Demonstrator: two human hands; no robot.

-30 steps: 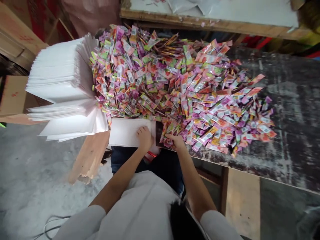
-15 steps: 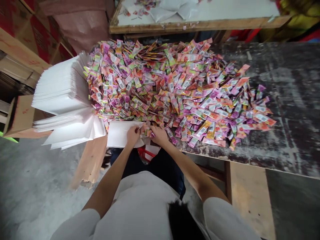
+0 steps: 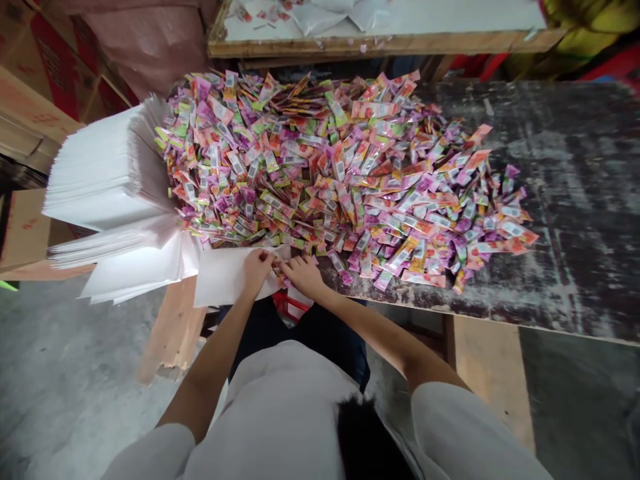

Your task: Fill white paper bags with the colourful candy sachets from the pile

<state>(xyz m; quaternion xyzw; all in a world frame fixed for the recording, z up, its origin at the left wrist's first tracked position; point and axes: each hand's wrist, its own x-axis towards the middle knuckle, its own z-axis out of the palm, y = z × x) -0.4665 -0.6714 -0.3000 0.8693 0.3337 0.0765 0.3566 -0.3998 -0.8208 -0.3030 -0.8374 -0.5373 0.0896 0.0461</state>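
Observation:
A white bag (image 3: 217,273) lies flat at the front edge of the table, its mouth facing right. My left hand (image 3: 257,268) is closed on the upper edge of that mouth, fingers pinched together. At the opening, my right hand (image 3: 305,275) has its fingers bent over a few small colourful packets (image 3: 280,275), which are partly inside the bag. The fingertips and some of the packets are hidden. Just behind both hands spreads a large heap of the same packets (image 3: 320,173), pink, orange, purple and green, some showing barcodes.
A thick stack of white bags (image 3: 95,173) stands left of the heap, with looser bags (image 3: 135,267) below it overhanging the edge. The dark worn table (image 3: 575,200) extends right. Behind is another white-topped table (image 3: 450,20). Cardboard boxes (image 3: 30,100) fill the left.
My right hand has moved slightly left with the packets, into the bag's mouth. My left hand still grips the edge. The whole view has shifted a little.

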